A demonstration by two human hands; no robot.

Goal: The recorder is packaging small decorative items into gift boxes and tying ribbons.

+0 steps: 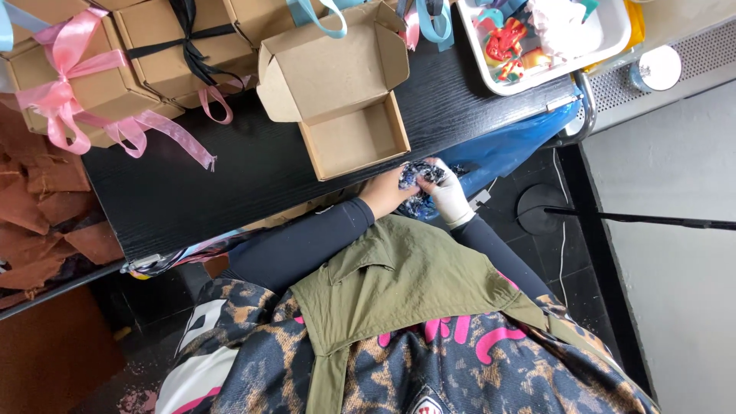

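Observation:
An open brown cardboard box with its lid flipped up sits empty on the black table. Just below the box's right corner, at the table's front edge, both hands hold a crumpled dark blue and white bundle. My left hand, in a black sleeve, grips it from the left. My right hand, wearing a white glove or wrap, grips it from the right.
Closed cardboard boxes tied with pink ribbon and black ribbon stand at the back left. A white tray with colourful items sits at the back right. A blue plastic bag hangs off the table's right end. Brown scraps lie left.

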